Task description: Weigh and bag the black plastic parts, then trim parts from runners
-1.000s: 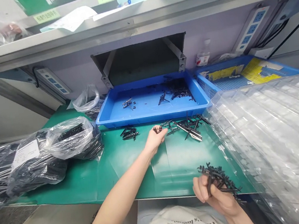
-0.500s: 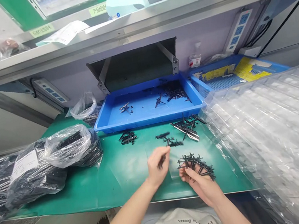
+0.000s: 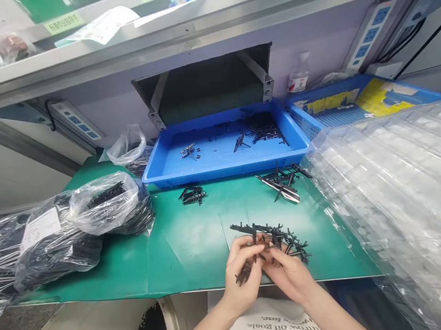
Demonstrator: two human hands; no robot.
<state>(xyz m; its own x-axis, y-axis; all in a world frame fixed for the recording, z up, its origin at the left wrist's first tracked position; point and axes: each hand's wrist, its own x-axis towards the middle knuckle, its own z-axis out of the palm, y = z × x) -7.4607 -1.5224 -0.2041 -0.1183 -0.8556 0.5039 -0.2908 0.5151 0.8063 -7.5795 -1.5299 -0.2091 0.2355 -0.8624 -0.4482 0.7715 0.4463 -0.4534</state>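
Observation:
My left hand (image 3: 244, 269) is closed around thin black plastic parts, some of them poking out below its palm. Right beside it, my right hand (image 3: 290, 274) cradles a bunch of black branched plastic parts (image 3: 290, 242), with the thumb lying over them. The two hands meet near the front edge of the green mat (image 3: 187, 254), and the parts between their fingertips overlap, so I cannot tell which hand grips each piece. Farther back lie a small pile of black parts (image 3: 192, 194) and another pile (image 3: 288, 173) with a black-and-white pointed tool (image 3: 282, 188).
Behind the mat stands a blue tray (image 3: 205, 175) with black parts inside. Plastic bags of black parts (image 3: 61, 243) fill the left side. Stacked clear trays (image 3: 402, 175) and a blue basket (image 3: 304, 122) are at right. A bin (image 3: 171, 321) sits below the edge.
My left hand has come right and down against my right hand. The black parts that lay on the mat ahead of it are gone from there. The view has shifted slightly.

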